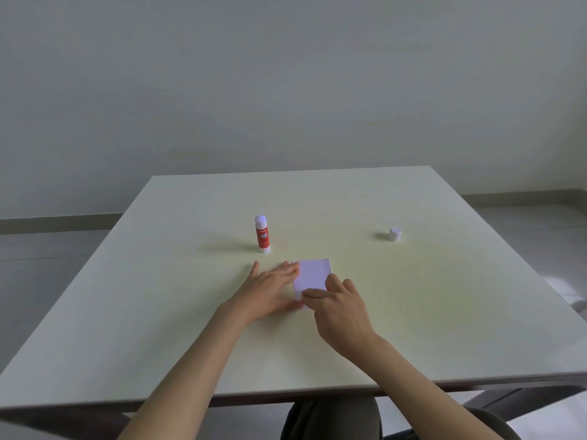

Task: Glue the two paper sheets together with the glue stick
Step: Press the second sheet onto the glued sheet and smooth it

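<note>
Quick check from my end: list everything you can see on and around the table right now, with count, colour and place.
table: one, pale cream, fills the middle of the view
glue stick: one, red with white ends, upright, uncapped, beyond the paper
cap: one, white, far right of the glue stick
paper: white, stacked, sheet count unclear, centre
left hand: flat, fingers on the paper's left edge
right hand: fingers pressing the paper's near corner

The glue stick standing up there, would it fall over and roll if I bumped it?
Probably yes. The glue stick stands upright, tall and narrow on a small base, so a sideways nudge would likely tip it. It looks round, so once down it could roll across the smooth table. Its cap sits apart, so the exposed tip might smear.
</note>
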`<state>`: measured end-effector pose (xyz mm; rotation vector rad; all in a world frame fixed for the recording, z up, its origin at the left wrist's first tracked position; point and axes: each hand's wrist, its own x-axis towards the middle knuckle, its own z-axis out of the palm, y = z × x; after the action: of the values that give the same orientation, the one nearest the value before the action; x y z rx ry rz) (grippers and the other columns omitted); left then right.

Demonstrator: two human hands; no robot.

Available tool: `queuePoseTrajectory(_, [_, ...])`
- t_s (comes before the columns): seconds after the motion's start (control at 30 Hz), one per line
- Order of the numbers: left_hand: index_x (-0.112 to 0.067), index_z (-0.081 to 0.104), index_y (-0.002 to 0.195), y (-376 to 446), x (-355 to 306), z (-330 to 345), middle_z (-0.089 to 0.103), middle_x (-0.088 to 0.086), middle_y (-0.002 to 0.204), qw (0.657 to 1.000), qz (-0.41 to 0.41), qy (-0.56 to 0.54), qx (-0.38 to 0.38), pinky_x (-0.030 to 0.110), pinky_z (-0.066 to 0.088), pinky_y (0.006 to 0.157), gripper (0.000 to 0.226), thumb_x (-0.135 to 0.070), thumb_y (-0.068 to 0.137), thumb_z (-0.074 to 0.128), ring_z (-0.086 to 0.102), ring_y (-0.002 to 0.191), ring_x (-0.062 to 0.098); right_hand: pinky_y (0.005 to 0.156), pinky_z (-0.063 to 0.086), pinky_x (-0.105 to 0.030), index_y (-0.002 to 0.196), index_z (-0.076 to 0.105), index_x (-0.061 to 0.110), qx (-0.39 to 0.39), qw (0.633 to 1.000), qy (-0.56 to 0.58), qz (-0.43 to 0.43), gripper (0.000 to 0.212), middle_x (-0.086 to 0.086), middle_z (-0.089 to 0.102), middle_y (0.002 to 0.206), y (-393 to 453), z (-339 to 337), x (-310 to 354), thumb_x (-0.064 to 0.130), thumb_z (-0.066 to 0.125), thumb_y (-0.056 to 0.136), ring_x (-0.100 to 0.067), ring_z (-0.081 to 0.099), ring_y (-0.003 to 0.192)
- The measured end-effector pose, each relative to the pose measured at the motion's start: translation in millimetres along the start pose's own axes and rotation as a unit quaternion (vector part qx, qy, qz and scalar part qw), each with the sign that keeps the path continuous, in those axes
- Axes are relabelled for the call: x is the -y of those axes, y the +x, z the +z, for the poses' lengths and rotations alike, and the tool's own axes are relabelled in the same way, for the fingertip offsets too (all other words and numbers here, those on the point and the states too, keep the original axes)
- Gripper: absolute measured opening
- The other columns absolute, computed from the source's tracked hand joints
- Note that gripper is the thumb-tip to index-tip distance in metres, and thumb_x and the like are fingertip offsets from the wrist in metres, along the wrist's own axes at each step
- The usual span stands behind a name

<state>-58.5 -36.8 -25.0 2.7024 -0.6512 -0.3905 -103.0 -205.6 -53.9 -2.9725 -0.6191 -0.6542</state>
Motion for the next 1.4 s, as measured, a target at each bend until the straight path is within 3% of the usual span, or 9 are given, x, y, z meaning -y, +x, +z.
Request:
queuePoseTrajectory(0.1, [-0.023,0.019,0.149,0,0,-1,0.010,-0.012,0.159,1.000,-0.005,0.004,0.004,0.055,-0.002,0.118,0.074,-0.047,0.088,0.054,0.006,0.146,0.004,0.059,0.009,-0.028,0.061,0.066,0.025,0.012,1.000,-0.015,0.021,0.045,0.016,0.064,0.063,-7,3,-13,-0.001,0.030,0.060,-0.017,0.026,0.063])
queuePoseTrajectory(0.27, [-0.025,0.019,0.149,1,1,-1,0.009,-0.013,0.159,1.000,-0.009,0.016,0.006,0.059,0.002,0.116,0.075,-0.050,0.087,0.054,0.006,0.146,0.004,0.054,0.020,-0.026,0.063,0.067,0.025,0.013,0.999,-0.032,0.033,0.038,0.016,0.067,0.066,-16,2,-31,-0.004,0.044,0.057,-0.018,0.040,0.061])
queuePoseTrajectory(0.5, [-0.027,0.019,0.149,3,2,-2,0.011,-0.015,0.159,1.000,-0.019,0.014,0.004,0.060,0.003,0.115,0.078,-0.051,0.084,0.056,0.013,0.146,0.006,0.051,0.019,-0.027,0.044,0.054,0.020,-0.003,0.997,-0.034,0.067,0.024,0.013,0.056,0.047,22,7,-37,-0.002,0.045,0.046,-0.018,0.025,0.060])
queuePoseTrajectory(0.7, [-0.029,0.021,0.147,4,5,-1,0.011,-0.018,0.158,1.000,-0.009,0.015,0.002,0.063,0.006,0.113,0.075,-0.051,0.084,0.056,0.017,0.145,0.007,0.057,0.022,-0.030,0.057,0.064,0.019,0.056,0.995,-0.031,0.081,0.031,0.013,0.065,0.061,46,16,-44,-0.006,0.045,0.059,-0.019,0.029,0.067])
queuePoseTrajectory(0.8, [-0.029,0.024,0.146,4,5,-1,0.011,-0.017,0.158,1.000,-0.012,0.010,0.002,0.062,0.005,0.114,0.073,-0.050,0.084,0.056,0.016,0.145,0.007,0.052,0.020,-0.028,0.045,0.056,0.020,0.036,0.994,-0.063,0.082,0.023,0.012,0.058,0.048,39,9,-37,-0.002,0.052,0.051,-0.018,0.025,0.062])
queuePoseTrajectory(0.93, [-0.027,0.025,0.147,4,4,0,0.012,-0.017,0.158,1.000,-0.020,0.009,-0.001,0.060,0.003,0.115,0.074,-0.050,0.084,0.056,0.016,0.145,0.005,0.050,0.019,-0.029,0.043,0.041,0.020,-0.003,0.997,-0.052,0.061,0.024,0.007,0.048,0.042,18,3,-21,-0.002,0.038,0.051,-0.020,0.024,0.058])
queuePoseTrajectory(1.13, [-0.028,0.026,0.147,5,5,1,0.012,-0.018,0.158,1.000,-0.021,0.013,-0.005,0.059,0.003,0.116,0.075,-0.057,0.083,0.054,0.015,0.145,0.003,0.050,0.020,-0.027,0.050,0.058,0.021,-0.009,1.000,-0.005,0.021,0.035,0.010,0.053,0.048,-4,-2,6,-0.002,0.032,0.053,-0.021,0.044,0.056])
queuePoseTrajectory(1.4, [-0.027,0.029,0.146,6,6,1,0.014,-0.018,0.157,1.000,-0.021,0.011,-0.004,0.059,0.005,0.115,0.076,-0.060,0.082,0.053,0.022,0.143,0.006,0.051,0.019,-0.026,0.053,0.064,0.027,0.014,0.999,-0.032,0.002,0.045,0.015,0.058,0.052,13,2,8,0.001,0.026,0.059,-0.017,0.046,0.056])
